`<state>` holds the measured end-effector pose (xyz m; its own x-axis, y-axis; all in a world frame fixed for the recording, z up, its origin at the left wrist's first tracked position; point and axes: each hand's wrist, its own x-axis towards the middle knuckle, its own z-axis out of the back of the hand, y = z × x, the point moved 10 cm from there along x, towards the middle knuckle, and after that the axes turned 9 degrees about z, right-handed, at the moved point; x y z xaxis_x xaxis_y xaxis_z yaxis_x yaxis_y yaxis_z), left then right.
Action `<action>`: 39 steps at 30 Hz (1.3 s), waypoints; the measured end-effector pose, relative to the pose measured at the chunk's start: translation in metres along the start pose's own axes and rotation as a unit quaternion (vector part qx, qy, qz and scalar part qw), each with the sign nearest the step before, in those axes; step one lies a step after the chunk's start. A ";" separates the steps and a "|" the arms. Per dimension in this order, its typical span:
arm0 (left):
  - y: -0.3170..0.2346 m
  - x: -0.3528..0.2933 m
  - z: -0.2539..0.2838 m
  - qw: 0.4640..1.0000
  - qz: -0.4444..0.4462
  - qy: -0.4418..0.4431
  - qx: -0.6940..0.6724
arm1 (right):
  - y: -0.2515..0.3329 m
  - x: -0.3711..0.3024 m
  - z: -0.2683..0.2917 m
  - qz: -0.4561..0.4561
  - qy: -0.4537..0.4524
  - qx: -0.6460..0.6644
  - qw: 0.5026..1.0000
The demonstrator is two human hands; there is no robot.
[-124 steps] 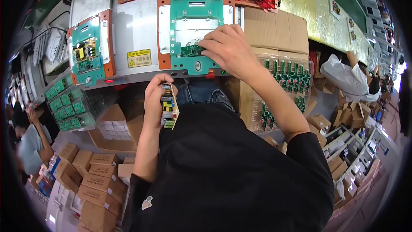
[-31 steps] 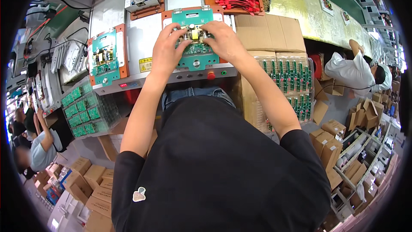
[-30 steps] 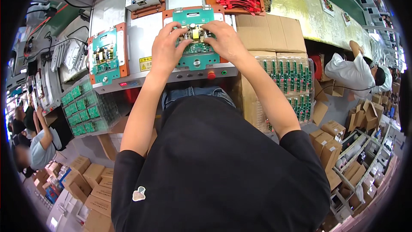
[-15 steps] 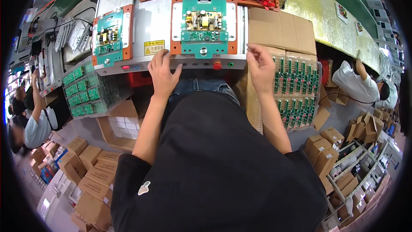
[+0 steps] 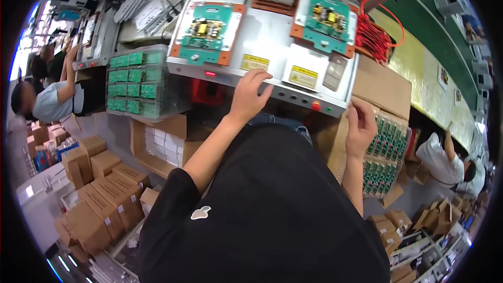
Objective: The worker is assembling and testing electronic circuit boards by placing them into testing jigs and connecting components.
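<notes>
My left hand point(image 5: 250, 96) hovers at the front edge of a silver metal machine point(image 5: 272, 34), fingers stretched and thumb apart, near a yellow warning label point(image 5: 255, 62). Just off the machine's right front corner is my right hand point(image 5: 361, 130), its fingers loosely bent with nothing visible in them. On the machine, a green-and-orange fixture on the right point(image 5: 323, 43) carries a circuit board point(image 5: 330, 17) and sits back from the front edge. Another such fixture on the left point(image 5: 196, 55) holds a similar board point(image 5: 203, 28) closer to the front.
A red button point(image 5: 316, 106) sits on the machine's front panel. Trays of green boards stand at left point(image 5: 132, 84) and right point(image 5: 386, 141). Red leads point(image 5: 371, 37) lie at the back right. Cartons point(image 5: 112, 199) fill the lower left; other people work at both sides.
The right fixture has moved back from the front edge, baring a second yellow label and a metal plate. The view has turned, shifting the scene; both hands stay near the machine's front.
</notes>
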<state>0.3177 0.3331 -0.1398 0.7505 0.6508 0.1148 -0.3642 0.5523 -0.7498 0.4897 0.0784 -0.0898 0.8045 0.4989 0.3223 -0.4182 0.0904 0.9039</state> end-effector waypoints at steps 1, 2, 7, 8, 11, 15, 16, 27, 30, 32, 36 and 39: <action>-0.005 0.003 0.025 0.997 -0.028 -0.060 0.026 | 0.008 -0.002 -0.003 0.003 0.019 0.010 1.000; -0.008 0.005 0.051 0.990 -0.056 -0.118 0.051 | 0.015 -0.001 -0.008 0.005 0.037 0.019 0.999; 0.045 0.029 0.125 0.976 0.011 -0.156 0.152 | 0.044 -0.002 -0.063 0.057 0.111 -0.037 0.992; 0.059 0.032 0.118 0.981 0.020 -0.114 0.153 | 0.051 -0.001 -0.074 0.055 0.109 -0.046 0.991; 0.064 0.035 0.099 0.989 0.015 -0.057 0.135 | 0.090 0.003 -0.116 0.057 0.144 -0.049 0.987; 0.047 0.036 0.095 0.993 0.038 -0.001 0.115 | 0.123 0.000 -0.155 0.106 0.171 -0.045 0.979; 0.031 0.030 0.103 0.997 -0.018 -0.012 0.077 | 0.128 0.000 -0.164 0.112 0.188 -0.044 0.975; -0.067 0.161 0.173 0.942 -0.289 -0.170 -0.004 | 0.086 0.068 -0.252 0.140 0.265 -0.160 0.941; -0.080 0.160 0.205 0.941 -0.261 -0.177 -0.127 | 0.041 0.139 -0.285 0.226 0.209 -0.259 0.915; -0.064 0.137 0.209 0.961 -0.189 -0.127 -0.155 | 0.006 0.149 -0.315 0.168 0.297 -0.359 0.869; 0.052 0.076 0.192 0.975 0.018 -0.017 -0.220 | -0.014 0.142 -0.378 0.162 0.384 -0.407 0.813; 0.122 0.021 0.184 0.954 0.159 0.045 -0.249 | 0.039 0.140 -0.387 0.197 0.393 -0.388 0.810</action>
<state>0.1872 0.5103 -0.1091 0.6980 0.6847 -0.2098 -0.2914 0.0039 -0.9566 0.4228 0.4852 -0.1178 0.1559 0.9877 -0.0118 -0.9616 0.1545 0.2267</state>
